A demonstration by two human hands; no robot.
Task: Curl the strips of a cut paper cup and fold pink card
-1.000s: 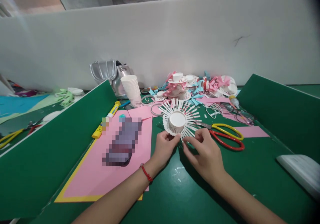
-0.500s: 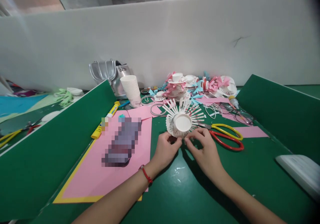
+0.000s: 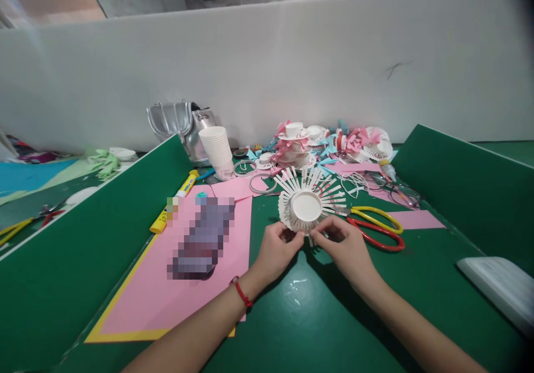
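Observation:
A white paper cup (image 3: 306,205), its wall cut into strips that fan out round the base, is held between my two hands over the green table. My left hand (image 3: 280,250) pinches its near left edge, where the strips are bent over into a curled rim. With thumb and forefinger, my right hand (image 3: 340,245) pinches a strip at the near edge, just right of the left thumb. Long strips still stick out straight at the back and right. Scissors (image 3: 377,228) with one yellow and one red handle lie just beyond my right hand.
Pink paper (image 3: 137,301) lies at left under a blurred-out dark object (image 3: 204,234), beside a yellow glue stick (image 3: 173,203). Behind stand stacked paper cups (image 3: 217,148), a silver bag (image 3: 173,123) and pink-and-white paper crafts (image 3: 294,145). Green dividers (image 3: 471,178) flank the table. A white block (image 3: 496,284) sits right.
My right hand has shifted slightly and now pinches a strip closer to the left thumb. The cut cup has tilted or turned a little. The whole view has moved slightly.

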